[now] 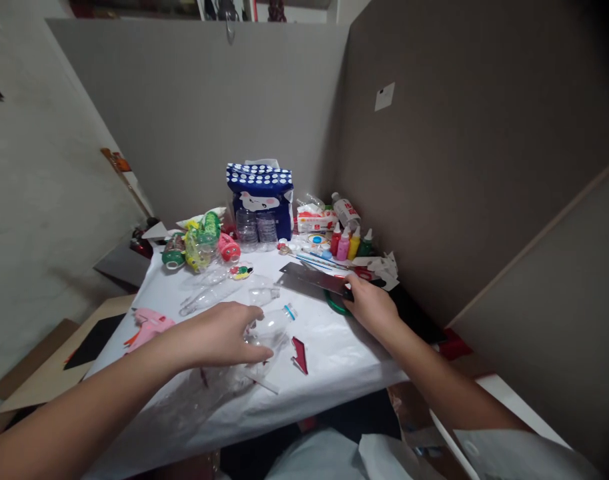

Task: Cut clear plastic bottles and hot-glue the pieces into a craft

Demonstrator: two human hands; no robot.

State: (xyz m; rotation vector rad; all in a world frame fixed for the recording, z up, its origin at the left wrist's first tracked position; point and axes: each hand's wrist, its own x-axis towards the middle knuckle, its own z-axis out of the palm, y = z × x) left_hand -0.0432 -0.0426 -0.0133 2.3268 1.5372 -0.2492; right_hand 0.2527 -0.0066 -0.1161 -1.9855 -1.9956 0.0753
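Note:
My left hand is curved around a clear plastic bottle, thumb on the near side and fingers on the far side. The bottle lies on its side, and a blue ring marks its neck, which points right. With my right hand I grip the dark handle of a wide-bladed kitchen knife, its blade flat and pointing left. Partly beneath the knife and hand is a green ring. A small red piece with a pale edge lies between my hands. More clear bottle pieces rest beyond my left hand.
A pink glue gun lies at the left of the white-covered table. Decorated bottles, a blue bag, paint bottles and brushes line the back. Grey panels stand behind and to the right.

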